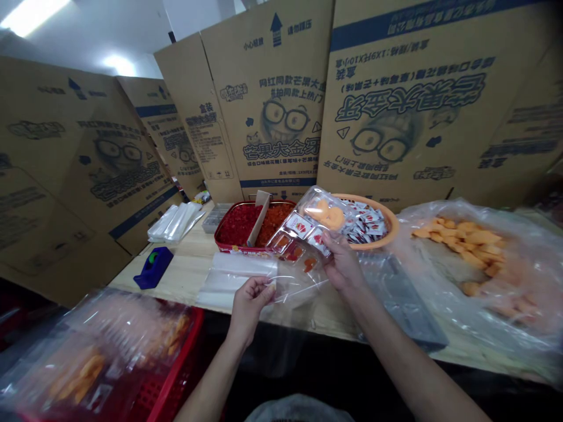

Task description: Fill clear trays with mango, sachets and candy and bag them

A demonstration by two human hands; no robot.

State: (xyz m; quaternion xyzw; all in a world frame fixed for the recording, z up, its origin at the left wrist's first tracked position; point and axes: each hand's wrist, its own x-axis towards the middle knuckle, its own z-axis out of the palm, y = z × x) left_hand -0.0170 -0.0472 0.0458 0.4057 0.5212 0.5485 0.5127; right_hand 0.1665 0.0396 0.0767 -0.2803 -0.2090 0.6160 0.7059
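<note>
mind the slope of that filled tray [313, 197]: you have it tilted in the air above the table [185, 275], between the red tin [237, 251] and the table's near edge, and its orange pieces [331, 217] look free enough to slide if it tips further. bring the far end down a touch, and steer the lower corners so they don't snag the clear bag [292, 287] that meets the tray's lower end. the film looks thin, so a light, steady pull should serve better than a tug. it's hard to tell, with the glare on the plastic, how much of the tray lies inside the bag, so check both corners.

your left hand [251, 302] is low, just above the near edge, thumb and forefinger pinched together on the bag, other fingers curled. your right hand [341, 264] is clamped on the tray's right edge, higher and farther from you; the fingers underneath are hidden. your right forearm slants up from the lower right, passing in front of the grey trays [404, 305] at the near edge. lift that elbow slightly so your sleeve-free arm clears them.
</note>
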